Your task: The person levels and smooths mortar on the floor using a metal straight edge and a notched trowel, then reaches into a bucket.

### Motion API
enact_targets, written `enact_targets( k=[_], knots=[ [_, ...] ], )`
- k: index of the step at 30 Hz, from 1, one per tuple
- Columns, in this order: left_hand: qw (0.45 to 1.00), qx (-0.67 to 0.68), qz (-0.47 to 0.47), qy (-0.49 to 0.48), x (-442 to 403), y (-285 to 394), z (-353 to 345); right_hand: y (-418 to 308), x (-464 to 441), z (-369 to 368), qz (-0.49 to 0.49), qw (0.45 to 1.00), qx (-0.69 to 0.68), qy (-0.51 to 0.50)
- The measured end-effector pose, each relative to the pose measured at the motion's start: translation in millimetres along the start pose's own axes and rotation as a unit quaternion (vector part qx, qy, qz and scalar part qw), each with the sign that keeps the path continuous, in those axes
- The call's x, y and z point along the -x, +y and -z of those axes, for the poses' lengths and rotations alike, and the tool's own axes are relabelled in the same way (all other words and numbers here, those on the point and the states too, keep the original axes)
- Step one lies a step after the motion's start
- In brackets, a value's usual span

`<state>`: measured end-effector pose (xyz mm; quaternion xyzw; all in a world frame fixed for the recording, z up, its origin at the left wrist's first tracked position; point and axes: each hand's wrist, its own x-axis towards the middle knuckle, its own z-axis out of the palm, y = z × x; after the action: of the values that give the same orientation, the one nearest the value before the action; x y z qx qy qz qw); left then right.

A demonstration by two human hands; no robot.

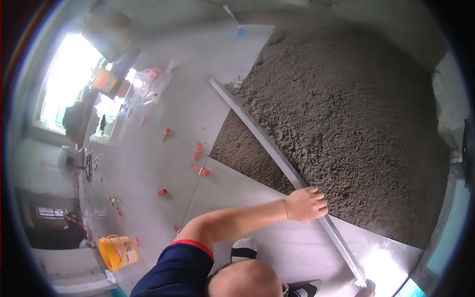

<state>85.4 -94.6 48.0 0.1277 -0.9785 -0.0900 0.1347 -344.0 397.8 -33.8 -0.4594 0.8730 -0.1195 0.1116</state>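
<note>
Navy sleeve (pixel 173 270) closest; L hand (pixel 307 204) clasps 1 long grey bar (pixel 262 138) partway along. R hand (pixel 366 288) (mostly cut off) is at its lower end, grip unclear. Bar lies diag. across rough mortar (pixel 351 123) & pale tiles (pixel 183 114); yellow bucket (pixel 117 252) lower L.

Long grey bar laid slantwise across rough mortar.

The straight, narrow bar (pixel 269 146) has its far end over the pale tiles (pixel 185 111), crosses a corner of the grey-brown mortar (pixel 366 123), and reaches over the nearer tiles' edge. The mortar lies spread and unset-looking, coarse and pitted beside the bar, smoother farther off, its near side straight along the tile edge.
</note>
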Motion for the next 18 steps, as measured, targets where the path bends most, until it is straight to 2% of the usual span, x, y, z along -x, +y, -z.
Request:
enact_targets(
  k=[1, 2, 3, 5, 6, 9, 12, 14, 15, 16, 17, 18],
  knots=[
    [0.999, -0.028, -0.014, 0.006, -7.6, -11.2, -0.3, 4.2, -6.7, -4.1, -0.025, 1.000, 0.000, -0.018],
    [0.998, -0.055, -0.010, -0.010, -14.5, -22.5, -2.5, 5.3, -13.7, -15.7, 0.002, 1.000, -0.014, 0.024],
    [0.997, -0.076, -0.006, -0.012, -23.5, -37.3, -7.3, -5.1, -20.1, -18.2, -0.026, 0.999, 0.004, 0.019],
    [0.985, -0.099, 0.013, -0.140, -55.0, -76.1, 11.5, -117.5, -64.0, 11.7, -0.087, 0.995, 0.044, -0.005],
    [0.988, -0.110, 0.034, -0.098, -64.4, -93.9, 19.5, -173.7, -84.1, 34.4, -0.122, 0.990, 0.066, -0.027],
    [0.987, -0.096, 0.117, -0.050, -83.1, -120.5, 27.4, -234.1, -110.0, 41.9, -0.032, 0.999, -0.025, 0.033],
    [0.986, -0.105, 0.130, -0.006, -71.6, -92.3, 23.9, -207.2, -94.0, 50.7, -0.056, 0.998, -0.006, -0.003],
    [0.993, -0.069, 0.088, -0.047, -53.3, -47.9, 31.5, -163.3, -67.7, 58.0, -0.029, 0.999, 0.030, -0.009],
    [0.993, -0.042, 0.084, -0.071, -43.0, -24.4, 15.4, -58.2, -32.2, 17.6, -0.108, 0.980, -0.165, -0.021],
    [0.994, -0.024, 0.071, -0.075, -35.2, 3.2, 13.4, 44.2, 1.9, -22.0, -0.190, 0.918, -0.349, -0.003],
    [0.995, -0.006, 0.049, -0.090, -25.8, 29.0, -1.5, 60.8, 25.2, -10.6, -0.176, 0.946, -0.270, -0.031],
    [0.998, 0.021, 0.040, -0.043, -19.1, 54.5, -4.4, 74.5, 47.7, 1.8, -0.159, 0.968, -0.187, -0.058]
  ],
)
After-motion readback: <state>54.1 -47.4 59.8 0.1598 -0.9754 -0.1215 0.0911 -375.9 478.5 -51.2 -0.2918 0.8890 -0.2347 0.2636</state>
